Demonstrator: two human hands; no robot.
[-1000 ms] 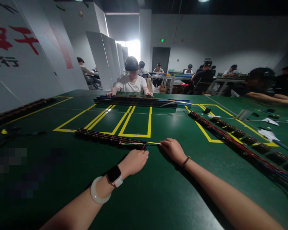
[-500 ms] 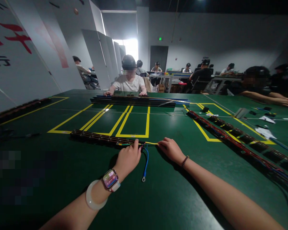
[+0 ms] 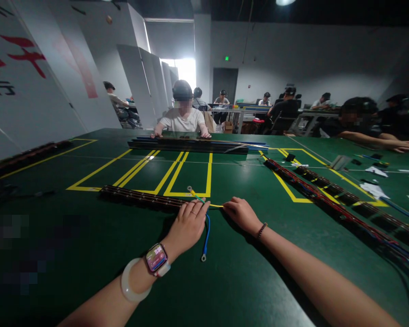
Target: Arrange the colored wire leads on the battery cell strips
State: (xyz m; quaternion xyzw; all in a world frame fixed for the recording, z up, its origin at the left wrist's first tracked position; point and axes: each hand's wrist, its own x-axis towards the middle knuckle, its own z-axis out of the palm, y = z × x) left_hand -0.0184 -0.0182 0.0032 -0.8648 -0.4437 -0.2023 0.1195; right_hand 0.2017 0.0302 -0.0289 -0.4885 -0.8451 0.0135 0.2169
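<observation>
Green wire (image 3: 199,199) swung, right hand (image 3: 242,214) pinching yellow wire (image 3: 216,206)

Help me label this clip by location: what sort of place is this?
Probably a wiring or electrical assembly workshop: the green worktable is marked out with yellow tape, a red wire bundle and a ring-ended blue wire lie on it, and several people sit farther back.

Right fingers (image 3: 229,205) pinch yellow wire (image 3: 216,206); blue wire (image 3: 207,232) beside left fingers (image 3: 198,209)
</observation>
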